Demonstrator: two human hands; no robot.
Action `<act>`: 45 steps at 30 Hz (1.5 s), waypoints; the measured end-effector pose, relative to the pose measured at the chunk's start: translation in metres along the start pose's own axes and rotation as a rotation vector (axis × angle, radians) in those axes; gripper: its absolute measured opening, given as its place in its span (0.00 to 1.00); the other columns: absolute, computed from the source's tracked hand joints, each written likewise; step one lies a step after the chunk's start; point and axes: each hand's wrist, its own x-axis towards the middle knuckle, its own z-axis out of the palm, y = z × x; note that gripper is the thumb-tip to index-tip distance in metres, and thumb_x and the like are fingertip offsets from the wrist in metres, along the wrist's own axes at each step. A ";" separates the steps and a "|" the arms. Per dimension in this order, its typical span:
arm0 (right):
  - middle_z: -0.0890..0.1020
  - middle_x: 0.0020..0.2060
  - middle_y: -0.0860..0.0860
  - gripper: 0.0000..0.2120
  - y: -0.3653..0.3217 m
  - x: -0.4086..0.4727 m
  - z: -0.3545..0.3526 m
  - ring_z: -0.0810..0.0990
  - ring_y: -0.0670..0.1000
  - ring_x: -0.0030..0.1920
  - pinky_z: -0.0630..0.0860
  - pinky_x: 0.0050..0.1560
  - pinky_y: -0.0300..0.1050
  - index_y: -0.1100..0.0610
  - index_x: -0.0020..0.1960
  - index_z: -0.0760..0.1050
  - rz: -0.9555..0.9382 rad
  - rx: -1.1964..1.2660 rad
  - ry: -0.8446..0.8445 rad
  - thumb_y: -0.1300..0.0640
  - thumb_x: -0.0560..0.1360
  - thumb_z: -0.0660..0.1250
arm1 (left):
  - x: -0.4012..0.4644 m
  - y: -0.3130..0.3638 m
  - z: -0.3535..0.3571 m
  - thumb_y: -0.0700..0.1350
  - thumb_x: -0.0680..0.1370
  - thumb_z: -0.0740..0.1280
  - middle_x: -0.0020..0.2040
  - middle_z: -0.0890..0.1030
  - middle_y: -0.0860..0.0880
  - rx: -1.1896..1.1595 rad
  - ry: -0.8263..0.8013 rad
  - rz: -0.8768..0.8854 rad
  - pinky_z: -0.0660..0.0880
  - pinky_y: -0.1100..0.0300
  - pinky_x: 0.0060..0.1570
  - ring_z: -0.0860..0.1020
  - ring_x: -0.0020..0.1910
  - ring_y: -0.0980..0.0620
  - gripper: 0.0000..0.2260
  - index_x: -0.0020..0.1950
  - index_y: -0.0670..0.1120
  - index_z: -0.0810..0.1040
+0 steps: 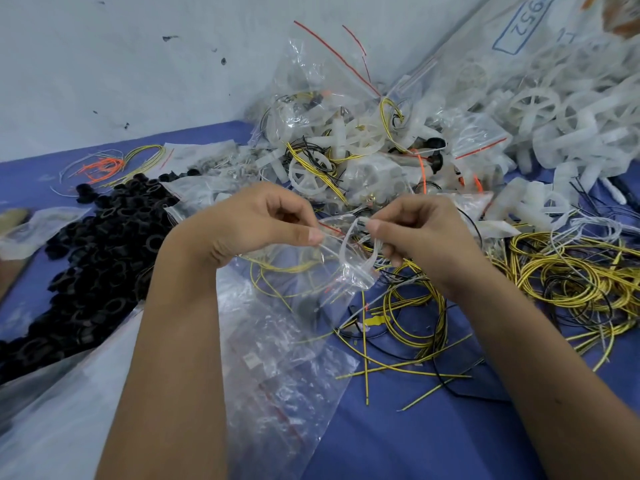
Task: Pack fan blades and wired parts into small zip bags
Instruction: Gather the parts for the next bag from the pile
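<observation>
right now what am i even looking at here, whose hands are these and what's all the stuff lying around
There is no machine here. The single picture comes from a camera worn on a person's head, looking forward and down at their own bare hands.

The left hand and right hand together pinch a small clear zip bag by its top, above a blue table.

Around them lie a pile of black rings at left, loose yellow wires at right, white plastic fan blades heaped at the back right, filled zip bags in the middle, and empty clear bags in front.
</observation>
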 end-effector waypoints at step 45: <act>0.73 0.26 0.50 0.09 -0.033 -0.008 -0.047 0.67 0.49 0.28 0.65 0.30 0.43 0.58 0.42 0.78 -0.080 -0.116 -0.471 0.58 0.80 0.65 | 0.003 -0.006 -0.002 0.45 0.71 0.75 0.42 0.82 0.40 0.104 -0.240 -0.091 0.73 0.51 0.50 0.77 0.43 0.47 0.05 0.42 0.44 0.85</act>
